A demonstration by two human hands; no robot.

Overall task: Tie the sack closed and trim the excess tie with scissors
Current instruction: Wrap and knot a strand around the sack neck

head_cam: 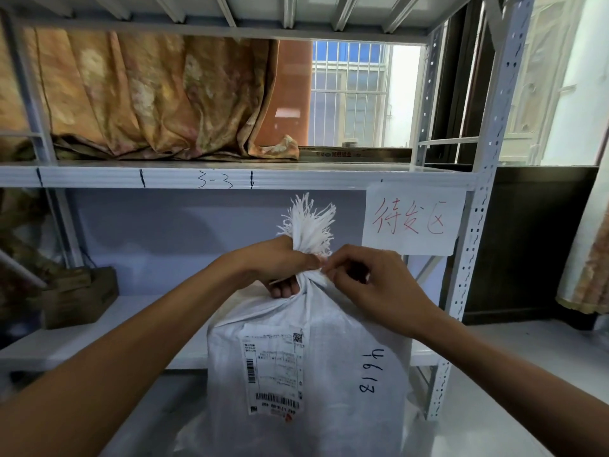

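White woven plastic forms the sack [329,374], which stands upright on the pale floor surface at the centre of the view. Its mouth is gathered into a neck, and a frayed tuft of loose white strands [309,222] is seen fanning out above that neck.

The left hand [280,265] is closed round the neck from the sack's left side, fingers curled tight and clamped on the bunched fabric. The right hand [372,282] is held at the neck's right side, thumb and forefinger pressed together on what appears to be one end of a thin white tie [286,278]. The remaining fingers are loosely curled. The tie's other end projects below the left thumb.

A printed shipping label [273,367] with barcodes and a QR code is fixed upside down to the sack's front; its small print cannot be read. Black handwritten digits [368,371] run sideways to the label's right and appear to read 4618, though the second may be a 9.

Behind the sack a grey metal rack [478,225] is noted. "3-3" [216,180] is written in black on the shelf edge above the sack. A paper sign [413,222] above and right of the sack bears "待发区" in red. An orange patterned cloth [148,100] lies on the shelf above, and a wooden box [79,296] sits well to the sack's left.
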